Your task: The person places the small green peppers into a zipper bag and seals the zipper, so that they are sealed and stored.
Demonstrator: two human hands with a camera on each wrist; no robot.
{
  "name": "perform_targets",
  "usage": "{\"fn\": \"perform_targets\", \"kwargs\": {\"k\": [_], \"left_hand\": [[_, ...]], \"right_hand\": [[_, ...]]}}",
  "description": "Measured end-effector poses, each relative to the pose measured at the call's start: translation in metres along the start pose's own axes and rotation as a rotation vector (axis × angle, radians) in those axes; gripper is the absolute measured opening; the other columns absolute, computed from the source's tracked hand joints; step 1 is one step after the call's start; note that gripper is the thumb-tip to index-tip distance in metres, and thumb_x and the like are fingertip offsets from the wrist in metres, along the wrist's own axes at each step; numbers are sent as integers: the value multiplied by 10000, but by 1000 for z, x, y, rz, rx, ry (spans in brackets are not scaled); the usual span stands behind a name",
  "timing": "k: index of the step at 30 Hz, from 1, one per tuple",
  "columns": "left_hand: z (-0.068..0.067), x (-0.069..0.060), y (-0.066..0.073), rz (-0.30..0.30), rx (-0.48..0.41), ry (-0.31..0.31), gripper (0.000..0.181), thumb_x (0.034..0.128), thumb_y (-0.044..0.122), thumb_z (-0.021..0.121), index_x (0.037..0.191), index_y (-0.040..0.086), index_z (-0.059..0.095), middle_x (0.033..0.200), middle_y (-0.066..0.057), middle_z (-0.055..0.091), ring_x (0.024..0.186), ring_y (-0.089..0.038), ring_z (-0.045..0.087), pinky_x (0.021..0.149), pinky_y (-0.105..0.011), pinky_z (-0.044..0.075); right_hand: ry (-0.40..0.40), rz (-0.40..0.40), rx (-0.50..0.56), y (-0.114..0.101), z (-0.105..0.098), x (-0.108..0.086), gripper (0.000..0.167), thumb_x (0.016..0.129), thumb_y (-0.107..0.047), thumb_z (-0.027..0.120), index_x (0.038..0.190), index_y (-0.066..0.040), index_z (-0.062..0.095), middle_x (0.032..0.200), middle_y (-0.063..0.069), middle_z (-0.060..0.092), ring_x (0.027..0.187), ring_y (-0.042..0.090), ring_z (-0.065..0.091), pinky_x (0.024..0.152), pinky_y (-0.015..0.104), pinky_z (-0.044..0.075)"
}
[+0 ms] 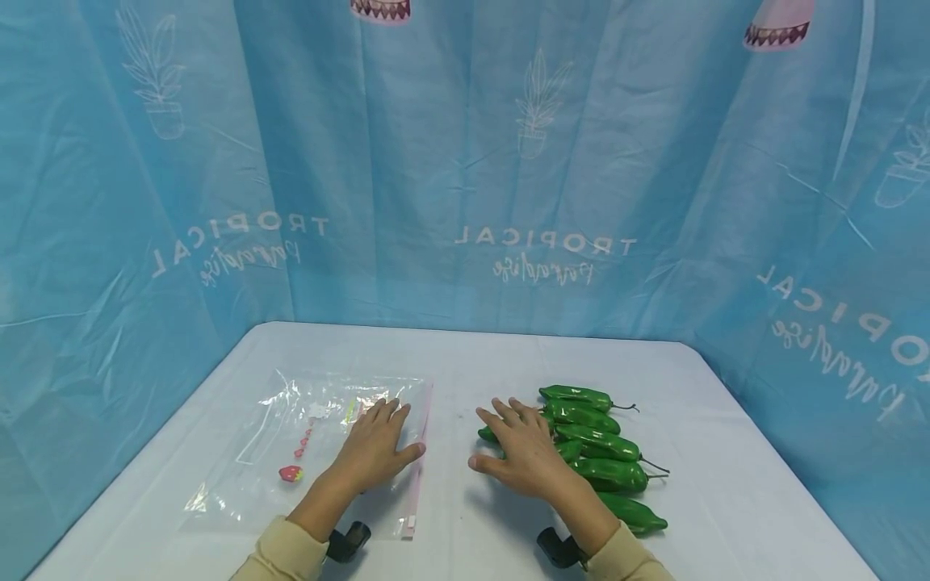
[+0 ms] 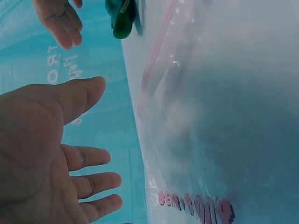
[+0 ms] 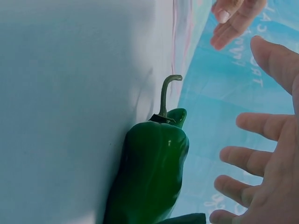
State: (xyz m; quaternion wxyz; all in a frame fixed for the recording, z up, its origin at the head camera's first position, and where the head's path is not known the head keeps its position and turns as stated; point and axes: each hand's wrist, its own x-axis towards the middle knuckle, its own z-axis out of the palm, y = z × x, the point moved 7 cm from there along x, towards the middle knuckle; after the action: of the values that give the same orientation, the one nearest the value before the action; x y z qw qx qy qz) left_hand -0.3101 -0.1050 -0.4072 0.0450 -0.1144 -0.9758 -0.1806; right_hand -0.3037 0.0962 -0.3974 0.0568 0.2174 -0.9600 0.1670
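A clear zip bag (image 1: 247,484) with a pink zip edge and strawberry print lies flat on the left half of the white table. Above its right part hovers my left hand (image 1: 372,452), fingers spread and holding nothing. Several green peppers (image 1: 613,474) lie grouped on the right. Over their left side is my right hand (image 1: 525,453), fingers extended and apart, partly hiding some of them. The right wrist view gives a close look at one pepper (image 3: 152,163) with a curved stem, away from the fingers. In the left wrist view the bag (image 2: 224,116) lies below the palm.
The white table (image 1: 465,355) has a blue printed curtain (image 1: 436,161) round its back and sides. A strip of bare tabletop runs between the bag and the peppers. Dark wrist cameras (image 1: 347,542) sit under both wrists.
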Motion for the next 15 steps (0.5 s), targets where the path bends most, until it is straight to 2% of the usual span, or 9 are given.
{"fn": "perform_targets", "kwargs": {"k": [15], "left_hand": [[6, 9, 2, 12, 4, 1, 669, 846, 386, 661, 1366, 17, 458, 1452, -207, 406, 1391, -409, 294, 1107, -577, 241]], "right_hand": [[-19, -30, -12, -6, 5, 7, 707, 829, -557, 617, 1419, -215, 428, 1509, 105, 359, 1400, 389, 267, 1086, 621, 199]]}}
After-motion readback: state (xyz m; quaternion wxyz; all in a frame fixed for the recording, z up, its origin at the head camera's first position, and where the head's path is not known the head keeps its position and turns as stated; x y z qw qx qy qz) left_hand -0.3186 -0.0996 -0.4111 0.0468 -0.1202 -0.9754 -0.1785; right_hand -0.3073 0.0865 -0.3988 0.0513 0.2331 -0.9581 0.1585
